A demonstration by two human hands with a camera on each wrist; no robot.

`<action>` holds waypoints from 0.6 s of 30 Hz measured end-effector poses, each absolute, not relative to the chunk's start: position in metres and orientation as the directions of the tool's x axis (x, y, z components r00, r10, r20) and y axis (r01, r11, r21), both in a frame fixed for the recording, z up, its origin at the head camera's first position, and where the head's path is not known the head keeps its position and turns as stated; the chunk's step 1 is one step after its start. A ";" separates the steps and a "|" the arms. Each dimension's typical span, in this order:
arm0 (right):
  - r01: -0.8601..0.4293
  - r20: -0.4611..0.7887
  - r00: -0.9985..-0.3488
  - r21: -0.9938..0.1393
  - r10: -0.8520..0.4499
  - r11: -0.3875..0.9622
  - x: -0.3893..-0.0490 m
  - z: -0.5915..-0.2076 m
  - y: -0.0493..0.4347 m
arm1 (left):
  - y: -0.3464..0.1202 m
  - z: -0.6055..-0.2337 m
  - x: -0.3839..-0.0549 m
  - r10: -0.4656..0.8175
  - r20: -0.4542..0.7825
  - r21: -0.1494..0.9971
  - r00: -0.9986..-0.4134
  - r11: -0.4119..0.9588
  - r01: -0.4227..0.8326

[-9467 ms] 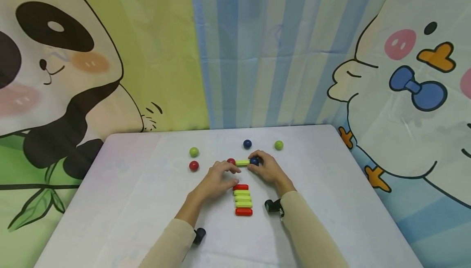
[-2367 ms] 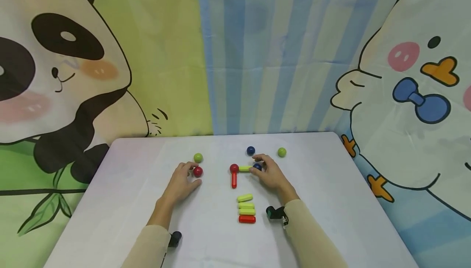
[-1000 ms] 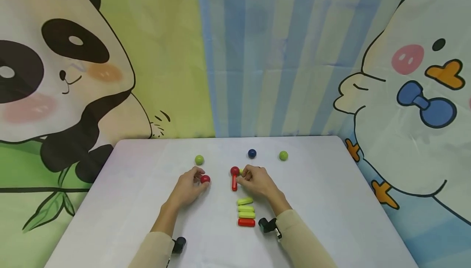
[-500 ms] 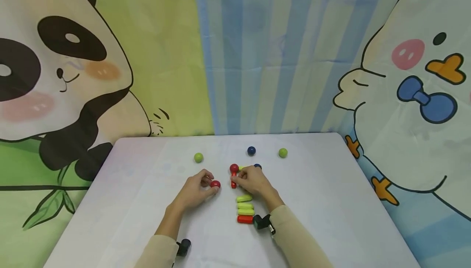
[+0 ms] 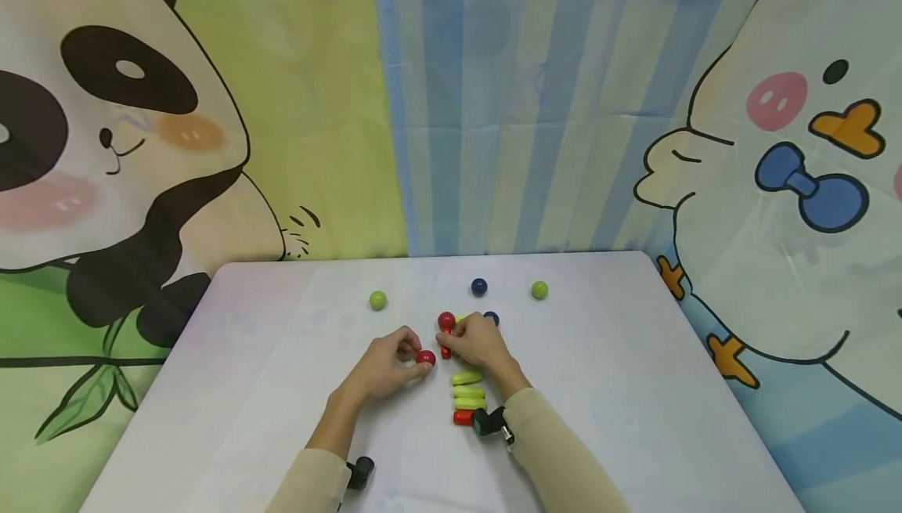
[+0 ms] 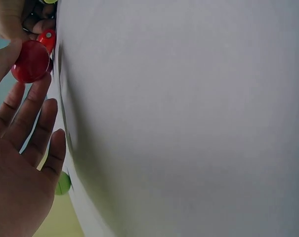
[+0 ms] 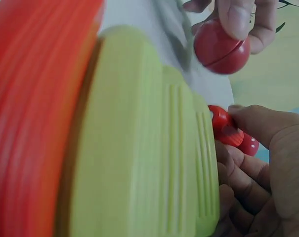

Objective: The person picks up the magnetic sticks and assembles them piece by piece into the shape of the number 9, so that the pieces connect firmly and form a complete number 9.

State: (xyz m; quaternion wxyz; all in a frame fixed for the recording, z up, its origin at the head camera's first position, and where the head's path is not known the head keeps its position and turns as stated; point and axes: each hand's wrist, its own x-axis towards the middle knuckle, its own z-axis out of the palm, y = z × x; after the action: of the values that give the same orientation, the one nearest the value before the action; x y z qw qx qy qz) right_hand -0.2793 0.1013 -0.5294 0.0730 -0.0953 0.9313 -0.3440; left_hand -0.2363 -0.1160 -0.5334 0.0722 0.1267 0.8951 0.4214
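My left hand (image 5: 384,364) pinches a loose red ball (image 5: 426,358) between thumb and fingertips, just left of the joined pieces. A seam runs round this ball (image 7: 222,47) in the right wrist view. My right hand (image 5: 482,343) pinches a short red rod (image 5: 445,352), which points toward me from another red ball (image 5: 446,320). A small metal dot shows on the end of the rod (image 6: 49,35) in the left wrist view. Behind my right hand, a yellow-green rod (image 5: 461,317) runs from that red ball toward a blue ball (image 5: 491,318), mostly hidden.
Nearer me on the white table (image 5: 247,388) lie several yellow-green rods (image 5: 468,392) and a red rod (image 5: 463,417) in a row, close to my right wrist camera. Farther back are a blue ball (image 5: 479,287) and two green balls (image 5: 377,300) (image 5: 539,290).
A red rod has left the row and joined the red ball. My left hand has picked up the loose red ball and carried it right; my right hand has shifted from the blue ball to the rod.
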 end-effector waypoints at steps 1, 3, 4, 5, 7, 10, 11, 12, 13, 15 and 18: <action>-0.121 -0.075 -0.971 -0.660 -0.225 0.741 -0.279 -0.530 0.101 | -0.115 -0.534 -0.236 0.292 -0.024 0.774 -0.956 0.611 0.167; -0.104 -0.086 -0.973 -0.670 -0.215 0.735 -0.280 -0.531 0.100 | -0.113 -0.534 -0.236 0.301 -0.025 0.778 -0.953 0.605 0.170; -0.093 -0.094 -0.973 -0.675 -0.210 0.732 -0.281 -0.531 0.099 | -0.113 -0.535 -0.236 0.304 -0.028 0.778 -0.952 0.605 0.170; -0.085 -0.097 -0.974 -0.681 -0.205 0.728 -0.281 -0.532 0.099 | -0.112 -0.535 -0.236 0.308 -0.026 0.778 -0.951 0.604 0.174; -0.068 -0.106 -0.975 -0.693 -0.195 0.718 -0.282 -0.533 0.099 | -0.110 -0.536 -0.237 0.320 -0.024 0.778 -0.947 0.600 0.184; -0.042 -0.122 -0.976 -0.710 -0.182 0.703 -0.283 -0.534 0.099 | -0.107 -0.537 -0.239 0.328 -0.029 0.776 -0.944 0.603 0.186; -0.035 -0.127 -0.976 -0.717 -0.180 0.696 -0.283 -0.534 0.100 | -0.106 -0.537 -0.240 0.331 -0.023 0.775 -0.943 0.602 0.192; -0.029 -0.134 -0.974 -0.722 -0.181 0.691 -0.284 -0.534 0.100 | -0.105 -0.537 -0.240 0.331 -0.024 0.776 -0.943 0.602 0.191; -0.022 -0.141 -0.973 -0.726 -0.181 0.687 -0.284 -0.533 0.100 | -0.104 -0.537 -0.240 0.330 -0.025 0.777 -0.943 0.601 0.190; -0.014 -0.148 -0.972 -0.734 -0.180 0.679 -0.284 -0.532 0.100 | -0.102 -0.537 -0.240 0.331 -0.028 0.784 -0.943 0.593 0.185; -0.006 -0.155 -0.971 -0.741 -0.180 0.672 -0.283 -0.528 0.101 | -0.099 -0.538 -0.240 0.339 -0.024 0.793 -0.941 0.580 0.189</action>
State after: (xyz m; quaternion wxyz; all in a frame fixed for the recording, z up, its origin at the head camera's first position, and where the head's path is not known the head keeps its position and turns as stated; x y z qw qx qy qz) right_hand -0.2832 0.1007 -0.5284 0.1083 -0.0514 0.9078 -0.4018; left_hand -0.2396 -0.0988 -0.5377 0.0865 0.1491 0.8845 0.4336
